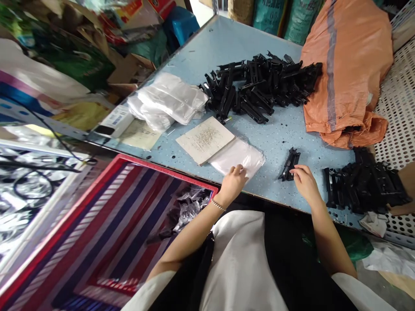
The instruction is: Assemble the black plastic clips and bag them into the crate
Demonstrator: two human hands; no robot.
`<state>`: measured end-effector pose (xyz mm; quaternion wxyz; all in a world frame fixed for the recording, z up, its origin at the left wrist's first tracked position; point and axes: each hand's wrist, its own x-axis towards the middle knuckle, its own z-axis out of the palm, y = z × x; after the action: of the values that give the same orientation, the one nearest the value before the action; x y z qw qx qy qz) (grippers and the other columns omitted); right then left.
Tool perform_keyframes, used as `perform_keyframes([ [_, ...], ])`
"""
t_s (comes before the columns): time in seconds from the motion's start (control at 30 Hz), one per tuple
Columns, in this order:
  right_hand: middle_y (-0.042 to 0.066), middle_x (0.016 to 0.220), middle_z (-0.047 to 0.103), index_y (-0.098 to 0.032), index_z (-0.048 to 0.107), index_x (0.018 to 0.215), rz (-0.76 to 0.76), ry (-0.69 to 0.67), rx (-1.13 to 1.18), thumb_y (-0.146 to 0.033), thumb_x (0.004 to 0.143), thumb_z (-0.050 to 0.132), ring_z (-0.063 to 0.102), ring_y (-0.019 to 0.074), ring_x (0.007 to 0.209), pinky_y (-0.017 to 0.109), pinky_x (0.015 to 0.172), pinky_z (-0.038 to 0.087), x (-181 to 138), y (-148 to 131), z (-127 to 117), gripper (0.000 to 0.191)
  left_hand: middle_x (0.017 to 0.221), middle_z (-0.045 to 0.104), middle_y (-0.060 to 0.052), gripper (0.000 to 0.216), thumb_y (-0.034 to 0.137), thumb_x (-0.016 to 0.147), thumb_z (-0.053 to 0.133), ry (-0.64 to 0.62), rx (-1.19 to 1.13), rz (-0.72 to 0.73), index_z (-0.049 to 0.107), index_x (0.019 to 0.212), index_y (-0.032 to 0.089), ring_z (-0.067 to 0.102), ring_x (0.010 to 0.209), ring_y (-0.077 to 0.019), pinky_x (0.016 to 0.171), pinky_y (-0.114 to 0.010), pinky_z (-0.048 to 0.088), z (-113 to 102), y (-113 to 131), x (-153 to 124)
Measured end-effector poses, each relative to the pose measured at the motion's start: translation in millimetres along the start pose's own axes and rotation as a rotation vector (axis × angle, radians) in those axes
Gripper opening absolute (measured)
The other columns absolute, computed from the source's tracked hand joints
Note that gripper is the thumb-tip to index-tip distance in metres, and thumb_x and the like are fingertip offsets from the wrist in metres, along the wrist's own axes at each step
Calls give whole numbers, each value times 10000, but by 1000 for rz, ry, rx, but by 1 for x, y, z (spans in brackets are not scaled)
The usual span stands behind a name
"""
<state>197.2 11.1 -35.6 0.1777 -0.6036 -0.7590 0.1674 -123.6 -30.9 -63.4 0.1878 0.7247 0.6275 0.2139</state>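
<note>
My left hand (232, 183) rests on the near corner of a small stack of clear plastic bags (238, 157) on the pale blue table (227, 47), its fingers curled on the top bag. My right hand (304, 181) touches a black plastic clip part (289, 164) lying flat on the table, fingertips pinched at its near end. A large heap of the same black parts (259, 86) lies farther back. A neat row of black parts (363, 183) sits to the right of my right hand.
A grey card (205, 139) lies beside the bags, and more clear bags (168, 101) are piled at the left. An orange woven sack (348, 69) covers the right rear. A red crate (106, 233) lined with striped sacking stands at lower left, holding bagged parts (191, 207).
</note>
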Motion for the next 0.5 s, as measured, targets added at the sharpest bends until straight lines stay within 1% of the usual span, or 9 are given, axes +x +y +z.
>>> perform_keyframes([
  [0.03,120,1267,611,-226,725,1005,24,8,22,-272,955,425,669,252,1012,439,923,548,-3,-1,0,308,1106,686,-165,119,105,916,601,-13,33,-22,708,890,147,666,1010,-263,841,-357,584,5,4,10],
  [0.1,120,1230,627,-223,698,981,73,28,52,-330,956,435,674,247,1006,407,890,546,-8,-3,-1,285,964,689,-123,150,67,869,627,-33,-18,-104,650,751,156,662,918,-236,783,-327,561,9,1,24],
  [0.2,137,1177,657,-199,649,1026,219,39,41,-476,916,537,684,254,954,396,863,532,-9,-6,-1,319,748,652,-30,216,182,795,748,-32,-300,-267,578,663,179,617,712,-171,666,-280,502,2,-17,34],
  [0.27,129,1098,698,-191,623,1084,369,-40,11,-535,893,572,686,249,868,385,814,518,-5,-10,-2,397,635,612,13,233,274,790,747,-43,-529,-360,571,666,186,574,603,-139,600,-257,464,-4,-29,36],
  [0.3,114,1044,717,-196,620,1095,432,-105,-13,-527,896,570,683,250,840,375,786,507,-1,-11,-4,390,610,608,23,207,289,790,729,-46,-638,-397,580,690,186,570,576,-131,585,-249,459,-6,-34,37],
  [0.37,88,924,731,-211,638,1044,492,-222,-69,-462,891,567,679,263,834,358,747,479,6,-13,-6,303,623,642,19,125,261,776,699,-36,-773,-431,604,754,183,594,573,-131,591,-246,481,-7,-40,37],
  [0.4,81,878,727,-215,649,997,496,-249,-87,-430,870,585,675,269,835,354,736,468,9,-13,-7,258,660,673,5,72,227,772,674,-19,-775,-414,618,777,181,620,605,-138,619,-254,506,-7,-42,36],
  [0.43,77,847,719,-216,656,955,495,-250,-74,-403,837,613,669,269,827,351,729,462,12,-13,-7,225,722,709,-15,18,189,777,637,6,-730,-368,638,792,180,653,666,-149,671,-271,535,-6,-43,34],
  [0.5,64,814,704,-213,663,920,516,-209,128,-373,770,662,653,245,781,343,711,464,15,-10,-4,219,891,760,-55,161,125,805,541,65,-564,-227,692,818,180,700,842,-175,823,-314,566,-4,-43,31],
])
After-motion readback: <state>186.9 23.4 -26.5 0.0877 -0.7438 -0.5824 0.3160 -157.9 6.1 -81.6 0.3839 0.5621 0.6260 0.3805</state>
